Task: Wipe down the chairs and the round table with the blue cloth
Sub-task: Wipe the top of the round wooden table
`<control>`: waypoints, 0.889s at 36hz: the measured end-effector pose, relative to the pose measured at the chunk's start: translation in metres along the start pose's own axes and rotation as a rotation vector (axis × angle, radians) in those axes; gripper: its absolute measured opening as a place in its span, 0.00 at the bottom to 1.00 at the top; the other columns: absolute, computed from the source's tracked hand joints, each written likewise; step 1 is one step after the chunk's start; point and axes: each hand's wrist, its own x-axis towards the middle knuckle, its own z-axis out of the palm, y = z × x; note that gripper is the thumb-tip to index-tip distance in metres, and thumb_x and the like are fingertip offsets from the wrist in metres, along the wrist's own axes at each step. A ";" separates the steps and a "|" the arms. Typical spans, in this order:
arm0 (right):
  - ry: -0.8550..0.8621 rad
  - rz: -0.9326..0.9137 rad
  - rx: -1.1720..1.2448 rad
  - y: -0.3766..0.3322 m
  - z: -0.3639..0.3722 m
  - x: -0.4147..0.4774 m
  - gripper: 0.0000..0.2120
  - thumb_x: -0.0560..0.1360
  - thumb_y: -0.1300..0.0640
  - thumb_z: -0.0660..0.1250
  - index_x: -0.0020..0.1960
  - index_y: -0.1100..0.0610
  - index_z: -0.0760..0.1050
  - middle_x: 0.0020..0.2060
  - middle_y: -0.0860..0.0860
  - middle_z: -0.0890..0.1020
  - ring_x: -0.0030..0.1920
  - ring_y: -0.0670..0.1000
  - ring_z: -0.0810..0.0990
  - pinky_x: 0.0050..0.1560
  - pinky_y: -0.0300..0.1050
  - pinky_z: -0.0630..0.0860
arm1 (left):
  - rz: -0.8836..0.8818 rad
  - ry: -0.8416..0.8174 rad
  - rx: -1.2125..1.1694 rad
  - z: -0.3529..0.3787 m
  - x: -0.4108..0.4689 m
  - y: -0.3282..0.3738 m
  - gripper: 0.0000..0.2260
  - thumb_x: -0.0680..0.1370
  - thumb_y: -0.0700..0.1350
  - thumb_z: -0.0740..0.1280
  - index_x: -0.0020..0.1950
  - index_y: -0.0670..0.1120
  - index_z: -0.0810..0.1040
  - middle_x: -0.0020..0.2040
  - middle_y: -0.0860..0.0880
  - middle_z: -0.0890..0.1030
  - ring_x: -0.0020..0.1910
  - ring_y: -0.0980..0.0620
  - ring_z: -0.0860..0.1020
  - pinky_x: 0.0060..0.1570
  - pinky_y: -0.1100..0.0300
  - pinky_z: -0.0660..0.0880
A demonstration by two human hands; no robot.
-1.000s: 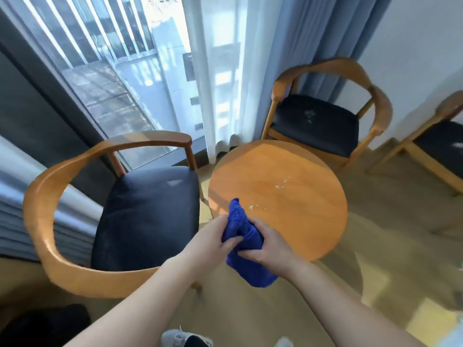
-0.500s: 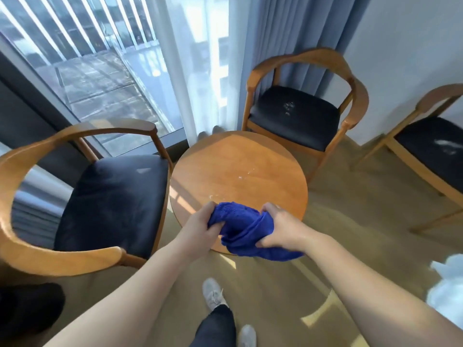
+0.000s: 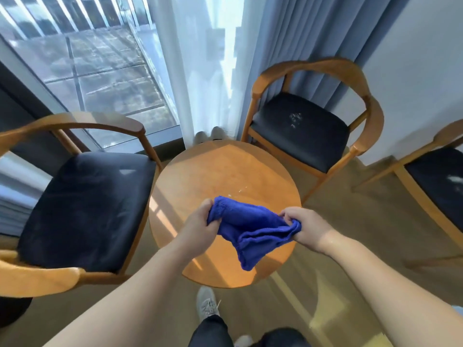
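Note:
The blue cloth (image 3: 253, 229) is stretched between both hands above the near half of the round wooden table (image 3: 213, 171). My left hand (image 3: 200, 226) grips its left end and my right hand (image 3: 305, 227) pinches its right end; a fold hangs down below. Small wet spots (image 3: 241, 190) lie on the tabletop just beyond the cloth. A wooden chair with a dark seat (image 3: 85, 209) stands at the left. Another such chair (image 3: 300, 131) stands behind the table with white specks on its seat. A third chair (image 3: 441, 181) is cut off at the right edge.
Sheer white curtain (image 3: 200, 66) and blue drapes (image 3: 288, 46) hang behind the table, beside a large window (image 3: 95, 61). My feet in light shoes (image 3: 208, 304) stand on the floor just in front of the table. A white wall (image 3: 421, 58) is at the right.
My hands have drawn apart, spreading the bunched cloth wider over the table. The view has shifted closer to the table.

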 end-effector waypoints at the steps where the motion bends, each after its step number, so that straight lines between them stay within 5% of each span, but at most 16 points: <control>1: 0.016 -0.016 -0.005 0.010 -0.010 0.005 0.21 0.62 0.70 0.66 0.32 0.46 0.62 0.39 0.52 0.79 0.46 0.58 0.78 0.47 0.49 0.73 | -0.020 0.008 -0.011 0.006 0.008 0.001 0.12 0.75 0.36 0.60 0.50 0.53 0.74 0.41 0.55 0.79 0.41 0.58 0.77 0.44 0.59 0.74; 7: -0.135 -0.092 -0.165 0.046 -0.053 0.037 0.14 0.62 0.70 0.61 0.35 0.51 0.65 0.32 0.49 0.75 0.34 0.48 0.65 0.37 0.47 0.67 | -0.148 0.083 -0.016 0.029 0.037 0.005 0.12 0.76 0.38 0.59 0.53 0.54 0.71 0.46 0.52 0.78 0.47 0.52 0.77 0.48 0.58 0.73; 15: -0.373 -0.293 -0.206 0.087 -0.093 0.120 0.12 0.64 0.64 0.65 0.36 0.48 0.66 0.29 0.45 0.72 0.32 0.47 0.64 0.35 0.43 0.66 | -0.303 0.171 -0.009 0.092 0.099 0.016 0.13 0.74 0.38 0.57 0.55 0.50 0.70 0.48 0.45 0.78 0.48 0.44 0.76 0.48 0.52 0.74; 19: -0.444 -0.250 -0.151 0.093 -0.107 0.152 0.10 0.64 0.63 0.69 0.38 0.49 0.71 0.32 0.43 0.76 0.34 0.45 0.73 0.39 0.45 0.73 | -0.327 0.137 -0.064 0.115 0.132 0.007 0.13 0.73 0.36 0.57 0.54 0.48 0.72 0.49 0.42 0.78 0.48 0.43 0.77 0.49 0.51 0.76; 22: -0.459 -0.170 -0.151 0.104 -0.094 0.183 0.09 0.66 0.55 0.73 0.44 0.50 0.75 0.38 0.45 0.80 0.41 0.48 0.78 0.44 0.48 0.76 | -0.344 0.116 -0.093 0.134 0.157 -0.009 0.15 0.73 0.31 0.57 0.55 0.43 0.73 0.45 0.41 0.79 0.40 0.51 0.76 0.41 0.59 0.76; 25: -0.429 -0.049 -0.210 0.129 -0.060 0.217 0.22 0.68 0.45 0.74 0.58 0.51 0.75 0.51 0.47 0.80 0.52 0.50 0.77 0.49 0.44 0.73 | -0.385 0.107 -0.024 0.157 0.175 -0.038 0.15 0.74 0.32 0.61 0.57 0.45 0.75 0.41 0.52 0.77 0.37 0.56 0.75 0.40 0.66 0.72; 28: -0.434 0.018 -0.391 0.162 -0.017 0.237 0.36 0.72 0.44 0.72 0.73 0.57 0.62 0.62 0.55 0.75 0.61 0.57 0.75 0.56 0.47 0.71 | -0.458 0.107 0.193 0.177 0.175 -0.070 0.15 0.74 0.39 0.63 0.61 0.46 0.74 0.52 0.48 0.79 0.49 0.46 0.78 0.51 0.59 0.73; 32: -0.333 -0.029 -0.648 0.187 0.020 0.233 0.39 0.76 0.46 0.67 0.78 0.55 0.49 0.73 0.62 0.57 0.71 0.62 0.63 0.68 0.53 0.63 | -0.491 0.105 0.358 0.193 0.157 -0.093 0.19 0.76 0.41 0.61 0.68 0.48 0.71 0.65 0.48 0.74 0.61 0.47 0.74 0.58 0.56 0.71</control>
